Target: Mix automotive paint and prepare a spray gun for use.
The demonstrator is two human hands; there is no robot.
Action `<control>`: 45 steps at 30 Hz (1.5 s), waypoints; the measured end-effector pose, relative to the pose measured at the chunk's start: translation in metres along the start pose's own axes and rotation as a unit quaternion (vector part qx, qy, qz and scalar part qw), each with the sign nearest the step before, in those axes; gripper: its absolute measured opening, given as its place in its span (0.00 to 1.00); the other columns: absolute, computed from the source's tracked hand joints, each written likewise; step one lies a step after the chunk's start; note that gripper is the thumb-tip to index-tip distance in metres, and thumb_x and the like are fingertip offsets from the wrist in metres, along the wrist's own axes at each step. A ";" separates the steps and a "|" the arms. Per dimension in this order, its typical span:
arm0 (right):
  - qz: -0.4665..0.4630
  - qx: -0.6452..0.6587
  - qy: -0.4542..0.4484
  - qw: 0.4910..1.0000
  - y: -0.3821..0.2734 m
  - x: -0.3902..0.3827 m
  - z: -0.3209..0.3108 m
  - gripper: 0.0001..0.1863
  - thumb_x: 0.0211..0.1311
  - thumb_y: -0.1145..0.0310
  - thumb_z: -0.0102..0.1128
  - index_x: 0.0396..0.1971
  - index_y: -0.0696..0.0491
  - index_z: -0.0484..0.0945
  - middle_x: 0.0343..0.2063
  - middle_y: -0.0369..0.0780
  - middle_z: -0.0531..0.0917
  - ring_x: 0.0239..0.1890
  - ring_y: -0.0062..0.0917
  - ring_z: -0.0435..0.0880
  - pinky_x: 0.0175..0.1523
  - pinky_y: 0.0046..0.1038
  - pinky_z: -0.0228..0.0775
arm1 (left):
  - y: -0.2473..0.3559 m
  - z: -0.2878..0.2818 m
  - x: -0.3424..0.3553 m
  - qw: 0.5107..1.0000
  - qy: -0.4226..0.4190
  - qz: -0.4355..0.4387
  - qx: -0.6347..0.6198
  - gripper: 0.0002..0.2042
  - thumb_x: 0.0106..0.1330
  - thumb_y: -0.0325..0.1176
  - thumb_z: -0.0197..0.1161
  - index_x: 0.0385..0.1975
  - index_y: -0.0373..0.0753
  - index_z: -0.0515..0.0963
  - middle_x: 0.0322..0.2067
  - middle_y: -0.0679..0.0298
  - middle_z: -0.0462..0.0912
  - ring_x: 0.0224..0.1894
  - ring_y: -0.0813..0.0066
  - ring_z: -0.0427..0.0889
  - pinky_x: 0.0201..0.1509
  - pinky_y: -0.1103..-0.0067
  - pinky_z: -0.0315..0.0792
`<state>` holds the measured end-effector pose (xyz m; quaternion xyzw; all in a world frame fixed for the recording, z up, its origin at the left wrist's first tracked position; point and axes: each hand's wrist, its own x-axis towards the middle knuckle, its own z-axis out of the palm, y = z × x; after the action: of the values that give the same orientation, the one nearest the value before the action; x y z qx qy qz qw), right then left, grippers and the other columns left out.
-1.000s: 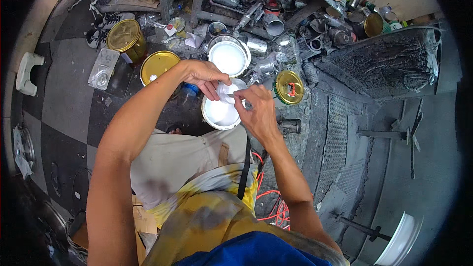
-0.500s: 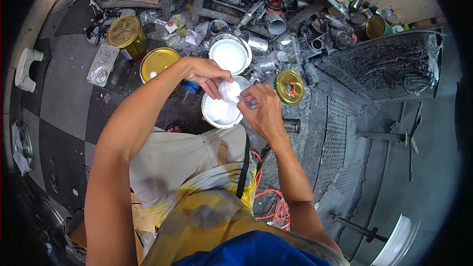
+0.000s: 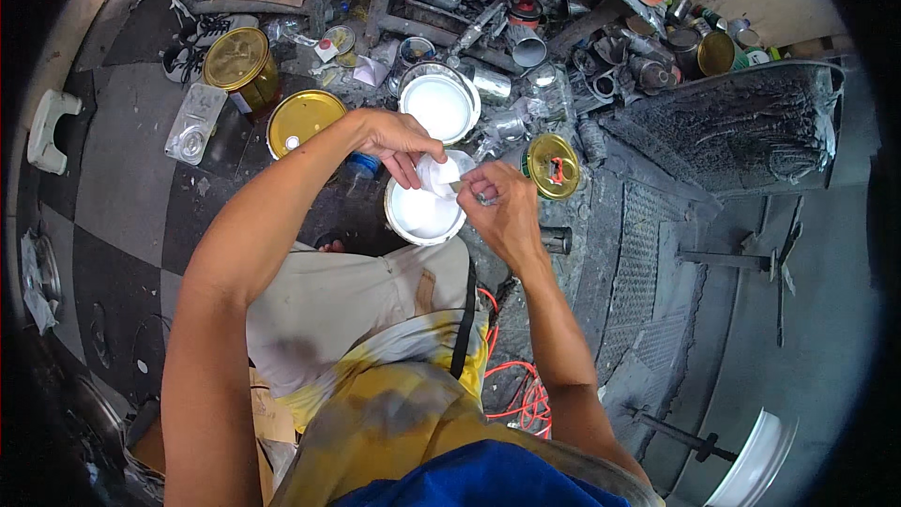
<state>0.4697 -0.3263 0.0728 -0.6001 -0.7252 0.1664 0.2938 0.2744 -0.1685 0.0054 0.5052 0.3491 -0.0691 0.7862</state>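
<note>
My left hand (image 3: 399,145) is closed round a small clear cup (image 3: 451,161) with white paint in it. The cup is tilted above a round can (image 3: 391,225) of white paint. At the cup's right rim, my right hand (image 3: 504,213) has its fingers pinched on a thin, flat strip (image 3: 457,187), which my fingers partly hide; its exact kind is unclear. A second can (image 3: 475,105) of white paint stands just beyond, touching or nearly touching my left fingertips in the picture.
A gold lid (image 3: 307,119) and a gold-lidded tin (image 3: 237,60) lie to the left. On the right stands a gold-topped can (image 3: 552,167). Paint-stained cups and cans (image 3: 526,45) clutter the far side. An orange cable (image 3: 530,392) coils beside my leg.
The cup has tipped a little in my left hand, and my right fingers have shifted slightly at its rim. The cans have stayed put.
</note>
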 end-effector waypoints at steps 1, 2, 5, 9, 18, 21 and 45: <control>0.022 0.052 0.013 0.998 -0.002 0.001 0.003 0.04 0.53 0.76 0.67 0.29 0.57 0.82 0.26 0.44 0.83 0.29 0.41 0.80 0.40 0.41 0.70 | 0.000 0.000 0.000 1.000 0.001 -0.003 0.006 0.29 0.65 0.47 0.71 0.55 0.29 0.75 0.48 0.49 0.76 0.45 0.52 0.89 0.51 0.66 0.87; 0.044 0.104 0.026 0.993 -0.003 0.002 0.005 0.04 0.53 0.76 0.67 0.29 0.57 0.82 0.26 0.43 0.83 0.28 0.41 0.80 0.39 0.41 0.70 | -0.001 -0.001 0.001 1.000 0.001 -0.003 0.006 0.29 0.65 0.47 0.71 0.55 0.29 0.75 0.48 0.49 0.76 0.45 0.52 0.89 0.51 0.66 0.87; 0.035 0.061 0.071 0.995 -0.001 0.007 0.004 0.05 0.52 0.75 0.69 0.30 0.57 0.83 0.27 0.43 0.84 0.29 0.39 0.82 0.39 0.39 0.73 | 0.001 -0.001 0.001 1.000 -0.015 0.008 0.002 0.41 0.58 0.48 0.75 0.60 0.19 0.69 0.61 0.34 0.67 0.48 0.48 0.88 0.50 0.65 0.87; -0.092 -0.137 0.082 0.983 0.011 0.005 -0.004 0.06 0.53 0.74 0.70 0.31 0.58 0.84 0.28 0.43 0.84 0.29 0.35 0.83 0.37 0.35 0.75 | 0.003 0.000 -0.001 1.000 -0.015 0.004 0.005 0.34 0.62 0.47 0.73 0.58 0.25 0.72 0.57 0.40 0.73 0.46 0.51 0.88 0.50 0.65 0.87; 0.042 0.026 0.059 0.997 0.005 0.001 0.003 0.05 0.52 0.76 0.69 0.30 0.56 0.83 0.25 0.41 0.83 0.29 0.36 0.81 0.38 0.39 0.71 | 0.003 0.001 -0.003 1.000 -0.009 0.005 0.019 0.29 0.66 0.48 0.70 0.57 0.30 0.75 0.54 0.43 0.79 0.46 0.54 0.88 0.51 0.65 0.86; -0.045 -0.067 0.083 0.993 0.009 -0.001 0.001 0.05 0.53 0.75 0.69 0.30 0.57 0.83 0.24 0.41 0.83 0.26 0.34 0.81 0.34 0.36 0.74 | 0.004 0.001 -0.003 1.000 -0.011 0.008 0.016 0.29 0.65 0.48 0.70 0.57 0.30 0.76 0.54 0.43 0.79 0.45 0.54 0.89 0.51 0.65 0.86; -0.066 -0.135 0.058 0.987 0.003 -0.002 -0.005 0.05 0.52 0.75 0.69 0.29 0.58 0.82 0.25 0.44 0.83 0.30 0.40 0.82 0.41 0.40 0.72 | 0.002 -0.001 -0.002 1.000 -0.008 0.000 0.015 0.29 0.65 0.48 0.70 0.57 0.31 0.76 0.57 0.42 0.77 0.46 0.53 0.89 0.51 0.65 0.86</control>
<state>0.4754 -0.3284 0.0750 -0.5935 -0.7608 0.0120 0.2623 0.2730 -0.1674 0.0079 0.5163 0.3424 -0.0785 0.7810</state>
